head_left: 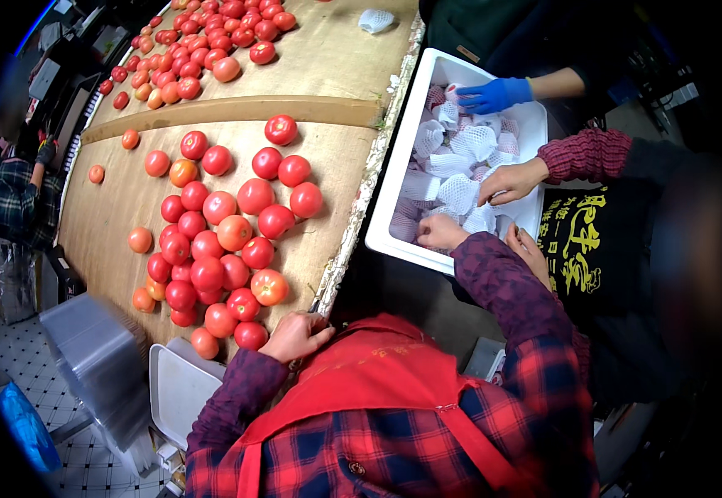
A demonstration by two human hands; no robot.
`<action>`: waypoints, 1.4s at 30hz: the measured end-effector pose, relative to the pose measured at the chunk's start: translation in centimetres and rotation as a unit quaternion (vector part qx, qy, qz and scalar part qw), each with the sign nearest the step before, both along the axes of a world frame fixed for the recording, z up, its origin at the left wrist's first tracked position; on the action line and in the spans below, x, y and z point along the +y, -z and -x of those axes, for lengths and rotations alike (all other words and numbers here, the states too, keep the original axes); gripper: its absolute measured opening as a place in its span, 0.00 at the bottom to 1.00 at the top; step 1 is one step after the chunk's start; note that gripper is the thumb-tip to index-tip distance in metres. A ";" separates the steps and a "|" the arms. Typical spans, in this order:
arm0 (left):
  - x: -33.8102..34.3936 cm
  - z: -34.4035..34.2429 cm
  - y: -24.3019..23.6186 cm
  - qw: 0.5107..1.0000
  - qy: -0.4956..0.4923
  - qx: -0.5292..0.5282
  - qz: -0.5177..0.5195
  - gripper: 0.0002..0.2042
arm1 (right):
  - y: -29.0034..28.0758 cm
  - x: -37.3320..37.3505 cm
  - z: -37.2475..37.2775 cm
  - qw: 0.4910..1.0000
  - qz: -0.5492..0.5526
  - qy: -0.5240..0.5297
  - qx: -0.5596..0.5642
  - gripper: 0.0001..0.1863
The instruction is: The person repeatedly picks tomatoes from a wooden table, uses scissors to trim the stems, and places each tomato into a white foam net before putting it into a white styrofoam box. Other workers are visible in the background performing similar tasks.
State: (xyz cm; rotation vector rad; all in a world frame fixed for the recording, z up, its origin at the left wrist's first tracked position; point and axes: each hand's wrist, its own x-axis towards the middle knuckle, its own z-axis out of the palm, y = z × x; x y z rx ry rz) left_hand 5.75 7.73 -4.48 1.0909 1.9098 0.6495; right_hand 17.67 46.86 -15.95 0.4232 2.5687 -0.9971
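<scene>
My left hand rests at the near edge of the wooden table, its fingers curled in with nothing seen in them. A loose cluster of red tomatoes lies just beyond it. On the right, my right hand reaches into the near end of a white foam box. Its fingers are bent down among fruits in white foam nets, and what they grip is hidden. Reddish fruit shows through some of the nets.
A co-worker's bare hands and another person's blue glove are in the same box. A wooden divider separates a farther tomato pile. An empty foam net lies beyond. Stacked clear plastic containers and a pale tray stand lower left.
</scene>
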 end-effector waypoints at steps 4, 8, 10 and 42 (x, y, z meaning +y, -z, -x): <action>-0.5 -0.5 -0.4 0.997 0.020 0.065 -0.037 0.14 | -0.2 -0.6 -0.5 0.961 -0.246 -0.074 -0.097 0.25; -0.5 -0.8 -1.4 0.997 -0.042 0.054 -0.020 0.13 | -0.3 -1.2 0.1 0.941 -0.226 -0.091 -0.236 0.25; -0.3 -0.9 -2.0 0.996 -0.062 0.051 -0.025 0.12 | -0.2 -1.1 0.4 0.933 -0.229 -0.129 -0.246 0.24; 5.0 -1.7 -5.4 0.956 -0.173 -0.071 -0.225 0.08 | -10.1 -2.0 -1.1 0.877 0.313 0.331 0.153 0.27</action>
